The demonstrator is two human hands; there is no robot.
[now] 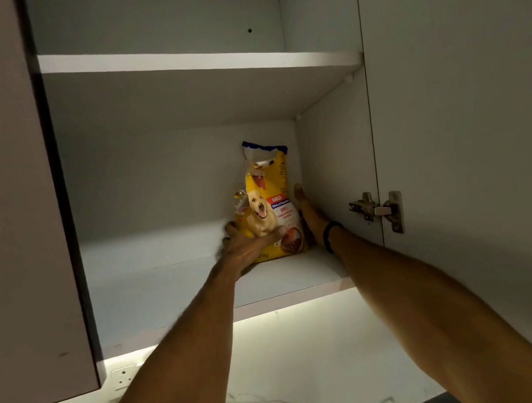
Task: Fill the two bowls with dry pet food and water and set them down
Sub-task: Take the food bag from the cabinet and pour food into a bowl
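A yellow bag of dry dog food [269, 197], with a dog's picture and a crumpled blue-edged top, stands upright at the back right of the lower shelf [169, 296] of an open wall cupboard. My left hand [249, 245] is wrapped around the bag's lower left front, thumb across the picture. My right hand [309, 216], a dark band on its wrist, lies flat against the bag's right side by the cupboard wall. No bowl is in view.
The upper shelf [197, 60] spans the cupboard above. An open door [12, 208] hangs at the left; another door with a metal hinge [377, 211] stands at the right. Below are a lit marble backsplash [309, 377] and a wall socket [124, 377].
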